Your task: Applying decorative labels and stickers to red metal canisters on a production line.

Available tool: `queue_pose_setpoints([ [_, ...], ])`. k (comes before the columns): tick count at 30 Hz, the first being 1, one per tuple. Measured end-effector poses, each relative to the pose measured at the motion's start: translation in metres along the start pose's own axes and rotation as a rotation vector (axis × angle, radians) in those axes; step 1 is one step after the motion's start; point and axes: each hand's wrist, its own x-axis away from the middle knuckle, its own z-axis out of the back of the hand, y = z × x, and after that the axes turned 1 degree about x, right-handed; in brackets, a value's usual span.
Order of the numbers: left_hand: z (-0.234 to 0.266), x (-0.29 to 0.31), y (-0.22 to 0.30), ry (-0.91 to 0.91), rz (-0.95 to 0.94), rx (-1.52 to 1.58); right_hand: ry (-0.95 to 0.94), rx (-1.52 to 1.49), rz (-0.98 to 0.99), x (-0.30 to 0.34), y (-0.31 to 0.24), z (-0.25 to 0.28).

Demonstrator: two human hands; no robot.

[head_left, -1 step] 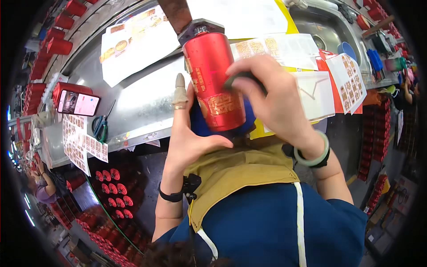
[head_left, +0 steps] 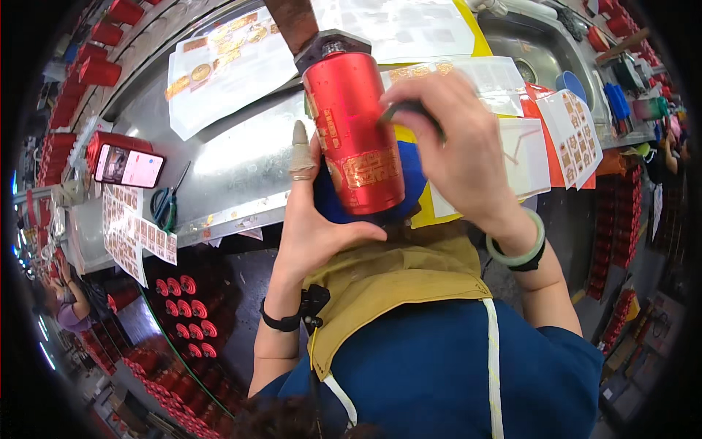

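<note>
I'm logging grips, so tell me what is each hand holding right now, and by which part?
The left hand cradles the red can at its lower end. The right hand presses a small dark tool against the can's side.

A steel desk (head_left: 241,164) with a sink (head_left: 537,47) was seen; red cans (head_left: 183,322) were racked below, floor dark.

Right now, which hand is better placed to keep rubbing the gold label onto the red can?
Right hand: it presses a dark tool against the can; the left hand cradles it.
</note>
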Motion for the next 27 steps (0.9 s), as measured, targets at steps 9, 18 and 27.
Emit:
queue_pose_setpoints([
  [9,-0.014,0.0,-0.005,0.182,0.027,-0.141,0.036,0.218,0.275,-0.028,-0.004,-0.003],
  [18,-0.014,0.004,0.003,0.169,0.063,-0.21,-0.168,-0.137,0.375,0.028,-0.011,0.002],
  [27,-0.018,-0.005,0.013,0.207,-0.243,-0.474,0.158,-0.001,0.35,0.04,0.03,-0.019],
])
